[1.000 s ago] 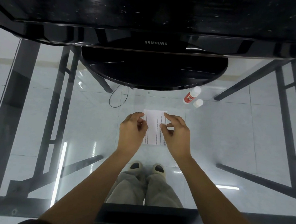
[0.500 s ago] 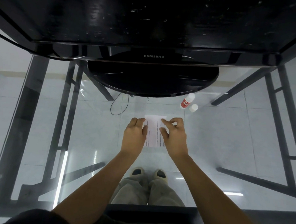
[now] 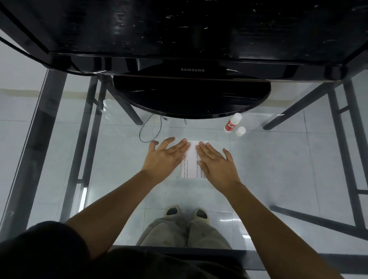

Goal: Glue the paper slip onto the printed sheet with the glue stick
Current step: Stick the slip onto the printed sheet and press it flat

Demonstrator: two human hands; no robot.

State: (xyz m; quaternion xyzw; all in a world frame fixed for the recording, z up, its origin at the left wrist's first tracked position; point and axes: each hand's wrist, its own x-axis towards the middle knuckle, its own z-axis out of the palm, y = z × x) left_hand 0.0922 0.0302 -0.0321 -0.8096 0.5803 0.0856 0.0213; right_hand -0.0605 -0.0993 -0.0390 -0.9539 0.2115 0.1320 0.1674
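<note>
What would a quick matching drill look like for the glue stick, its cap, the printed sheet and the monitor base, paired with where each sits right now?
Things:
1. glue stick
2. cap
3. printed sheet
4. monitor base

Places:
A. flat on the glass between the left hand and right hand
B. lying uncapped on the glass, by the base's right edge
C. black disc at the far side of the glass
D. loose on the glass, just right of the stick

Pairs: 1-B, 2-D, 3-A, 4-C

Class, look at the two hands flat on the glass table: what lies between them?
In the head view, the printed sheet lies between left hand and right hand.
</note>
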